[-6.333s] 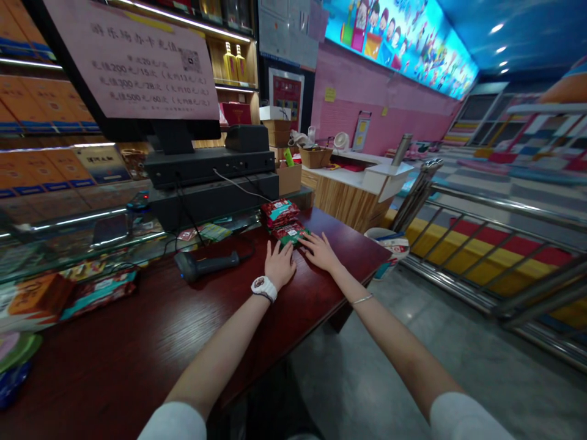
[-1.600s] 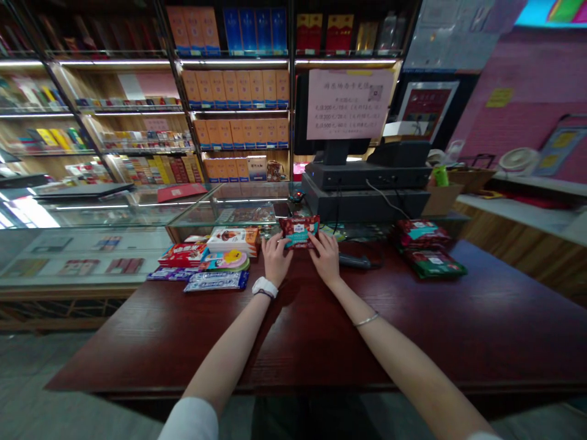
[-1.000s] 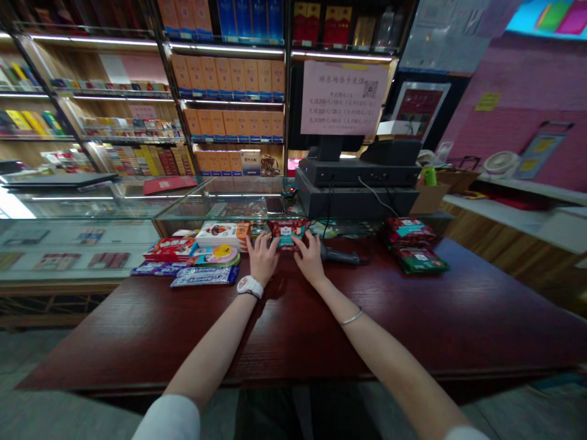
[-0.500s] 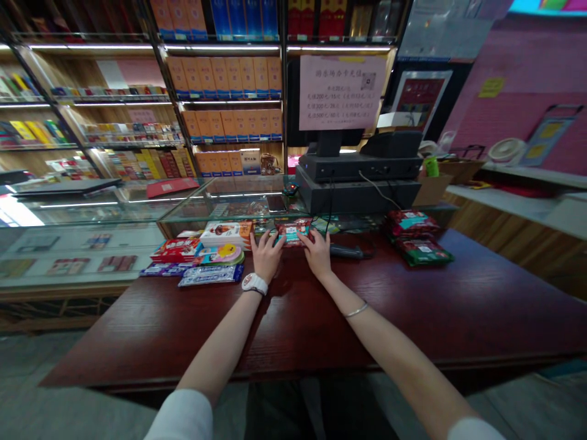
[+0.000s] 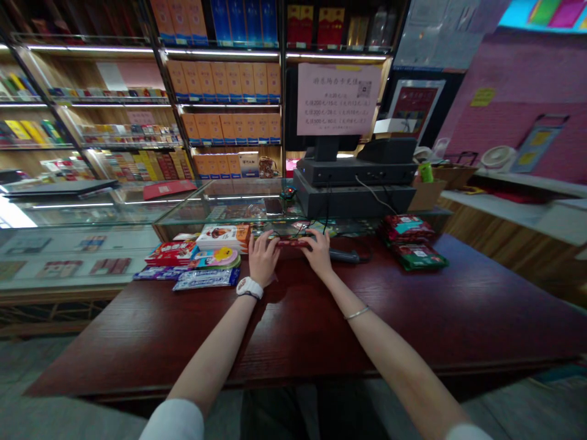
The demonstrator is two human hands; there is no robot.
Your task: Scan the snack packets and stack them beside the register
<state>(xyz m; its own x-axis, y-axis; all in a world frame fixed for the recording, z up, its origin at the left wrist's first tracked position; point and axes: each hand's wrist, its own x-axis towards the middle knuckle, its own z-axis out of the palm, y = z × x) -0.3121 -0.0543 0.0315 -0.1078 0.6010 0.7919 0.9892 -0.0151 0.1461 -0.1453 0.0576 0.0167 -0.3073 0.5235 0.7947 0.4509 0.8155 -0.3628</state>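
Between my two hands is a dark red snack packet (image 5: 291, 242), tipped so that mostly its narrow edge shows. My left hand (image 5: 263, 260) grips its left end, with a white watch on the wrist. The right end is pinched by the fingers of my right hand (image 5: 317, 253). Just left of my left hand lie a white and orange box (image 5: 223, 237), a red box (image 5: 170, 253), a pouch with a yellow figure (image 5: 215, 258) and blue-purple packets (image 5: 206, 278). A dark handheld scanner (image 5: 346, 255) rests right of my right hand.
Red packets (image 5: 408, 228) and a green packet (image 5: 419, 255) are piled on the right of the dark wooden table (image 5: 394, 318). Behind stand a glass display case (image 5: 220, 205) and a black register (image 5: 355, 183) with cables. Stocked shelves fill the back.
The packet's printed front faced up before; now it is tilted up between both hands, showing its edge. The view has shifted slightly.
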